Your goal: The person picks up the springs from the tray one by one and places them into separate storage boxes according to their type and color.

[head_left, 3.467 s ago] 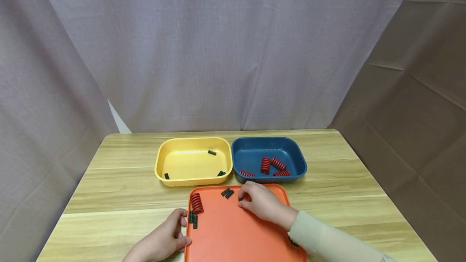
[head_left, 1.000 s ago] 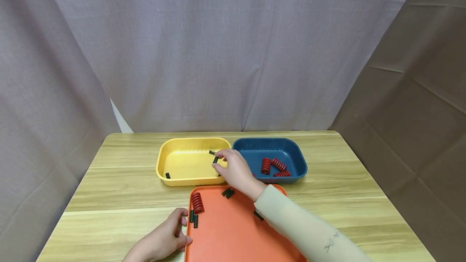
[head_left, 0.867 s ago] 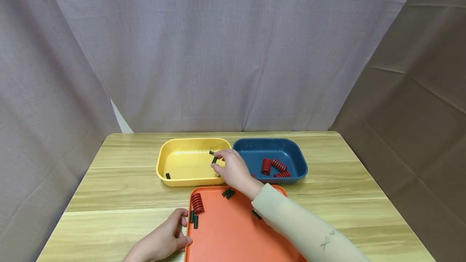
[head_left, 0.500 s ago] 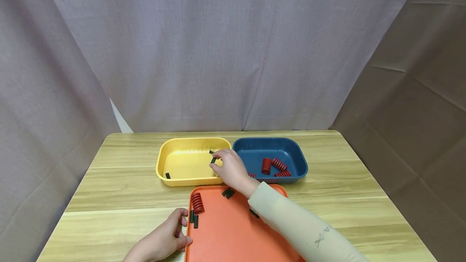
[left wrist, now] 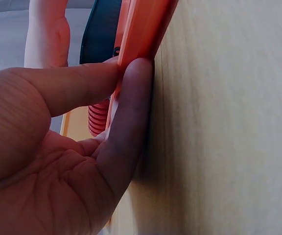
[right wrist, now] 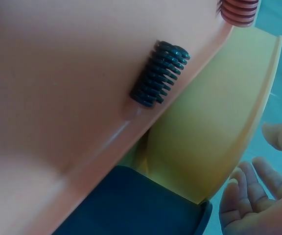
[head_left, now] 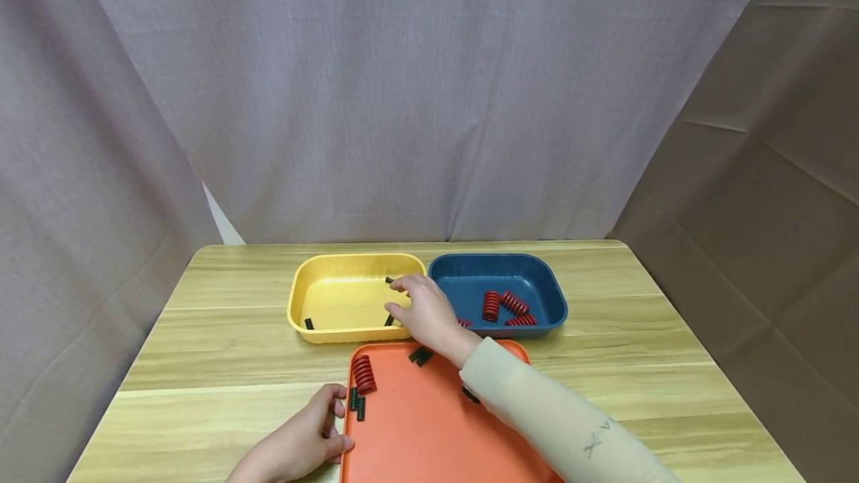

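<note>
My left hand (head_left: 305, 434) holds the left rim of the orange tray (head_left: 429, 438); in the left wrist view thumb and forefinger pinch that rim (left wrist: 136, 39). My right hand (head_left: 429, 311) hovers over the right side of the yellow bin (head_left: 356, 335), fingers parted with nothing between them. Below its fingertips a dark spring (head_left: 389, 320) lies in the bin. Another small dark spring (head_left: 309, 324) sits at the bin's left, and one more (head_left: 389, 280) is partly covered by the hand. On the tray are a big red spring (head_left: 363, 375) and several dark springs (head_left: 420, 355).
To the right of the yellow bin stands a blue bin (head_left: 496, 263) with several red springs (head_left: 491, 306). The right sleeve (head_left: 537, 401) crosses over the tray and partly covers a dark spring (head_left: 470, 394). Wooden tabletop (head_left: 201, 349) surrounds everything, with grey curtain behind.
My right hand went from the tray to the yellow bin with a dark spring, then let it go; the spring now lies in the bin. The left hand has stayed at the rim.
</note>
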Tool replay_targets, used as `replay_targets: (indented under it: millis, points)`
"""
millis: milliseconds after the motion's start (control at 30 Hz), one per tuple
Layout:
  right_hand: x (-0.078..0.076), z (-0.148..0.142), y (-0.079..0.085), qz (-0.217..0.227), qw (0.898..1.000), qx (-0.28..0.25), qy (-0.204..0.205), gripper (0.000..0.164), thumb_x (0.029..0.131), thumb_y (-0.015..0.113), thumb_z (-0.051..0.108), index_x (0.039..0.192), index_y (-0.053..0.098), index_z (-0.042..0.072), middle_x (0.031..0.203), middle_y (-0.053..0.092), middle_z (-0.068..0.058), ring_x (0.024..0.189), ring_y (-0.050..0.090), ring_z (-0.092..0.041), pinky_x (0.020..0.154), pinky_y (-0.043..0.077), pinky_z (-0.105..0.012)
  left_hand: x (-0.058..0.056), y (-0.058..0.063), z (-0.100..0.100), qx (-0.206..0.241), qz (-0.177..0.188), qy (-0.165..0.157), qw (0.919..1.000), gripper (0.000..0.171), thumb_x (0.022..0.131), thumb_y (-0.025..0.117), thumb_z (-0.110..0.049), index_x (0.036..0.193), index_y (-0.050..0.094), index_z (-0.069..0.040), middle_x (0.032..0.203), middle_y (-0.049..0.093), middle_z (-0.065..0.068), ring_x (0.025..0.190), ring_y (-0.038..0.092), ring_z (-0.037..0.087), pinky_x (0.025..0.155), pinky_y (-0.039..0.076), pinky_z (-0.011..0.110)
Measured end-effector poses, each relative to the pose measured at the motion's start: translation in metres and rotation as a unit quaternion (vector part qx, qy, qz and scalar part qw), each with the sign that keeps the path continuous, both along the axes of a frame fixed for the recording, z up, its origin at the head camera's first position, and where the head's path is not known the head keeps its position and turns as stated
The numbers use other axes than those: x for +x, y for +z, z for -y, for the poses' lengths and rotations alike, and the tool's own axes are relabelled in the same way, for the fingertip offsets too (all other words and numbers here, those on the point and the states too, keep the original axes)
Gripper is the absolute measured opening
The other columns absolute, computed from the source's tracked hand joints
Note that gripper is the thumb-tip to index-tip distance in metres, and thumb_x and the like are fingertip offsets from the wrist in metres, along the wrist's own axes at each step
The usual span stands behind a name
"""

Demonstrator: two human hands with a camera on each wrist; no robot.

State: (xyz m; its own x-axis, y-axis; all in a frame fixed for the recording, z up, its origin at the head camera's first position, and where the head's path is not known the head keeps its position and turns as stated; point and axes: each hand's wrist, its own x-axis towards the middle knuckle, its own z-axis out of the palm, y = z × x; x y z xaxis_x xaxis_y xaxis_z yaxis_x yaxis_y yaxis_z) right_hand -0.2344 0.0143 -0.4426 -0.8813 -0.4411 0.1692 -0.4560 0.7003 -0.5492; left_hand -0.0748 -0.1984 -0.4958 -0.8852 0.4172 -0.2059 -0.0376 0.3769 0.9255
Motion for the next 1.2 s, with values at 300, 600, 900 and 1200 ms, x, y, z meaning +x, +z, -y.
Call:
replay_targets:
  millis: [300, 600, 900, 1200]
  points:
    - [0.012, -0.004, 0.003, -0.003, 1.0, 0.006, 0.027, 0.042, 0.09, 0.07, 0.034, 0.126, 0.061, 0.014, 0.119, 0.059, 0.001, 0.104, 0.056, -0.019, 0.084, 0.048, -0.037, 0.0, -0.001, -0.001, 0.002, -0.011, -0.003, 0.9999, 0.056, 0.089, 0.07, -0.01, 0.13, 0.033, 0.001, 0.105, 0.039, 0.011, 0.072, 0.055, 0.013, 0.063, 0.044, 0.024]
    - [0.028, -0.021, 0.005, -0.012, 0.998, 0.032, 0.054, 0.051, 0.084, 0.074, 0.044, 0.126, 0.061, 0.017, 0.118, 0.059, 0.005, 0.102, 0.055, -0.016, 0.083, 0.048, -0.035, 0.001, 0.002, 0.0, -0.01, -0.025, -0.007, 0.9996, 0.055, 0.09, 0.07, -0.012, 0.13, 0.034, 0.001, 0.105, 0.04, 0.011, 0.076, 0.055, 0.012, 0.065, 0.044, 0.024]
    - [0.044, -0.055, 0.0, 0.009, 0.993, 0.051, 0.102, 0.057, 0.077, 0.079, 0.046, 0.121, 0.063, 0.014, 0.113, 0.061, 0.002, 0.096, 0.058, -0.018, 0.081, 0.049, -0.032, 0.001, 0.003, -0.001, -0.021, -0.017, -0.004, 0.9996, 0.057, 0.09, 0.07, -0.014, 0.131, 0.034, 0.002, 0.106, 0.04, 0.01, 0.076, 0.053, 0.013, 0.065, 0.043, 0.024]
    - [0.046, -0.075, -0.013, 0.032, 0.986, 0.082, 0.14, 0.047, 0.075, 0.082, 0.041, 0.111, 0.065, 0.017, 0.103, 0.059, 0.004, 0.094, 0.057, -0.016, 0.083, 0.046, -0.03, 0.001, 0.002, -0.002, -0.011, -0.012, 0.002, 0.9999, 0.055, 0.089, 0.071, -0.011, 0.129, 0.034, 0.001, 0.104, 0.039, 0.011, 0.075, 0.053, 0.014, 0.064, 0.042, 0.024]
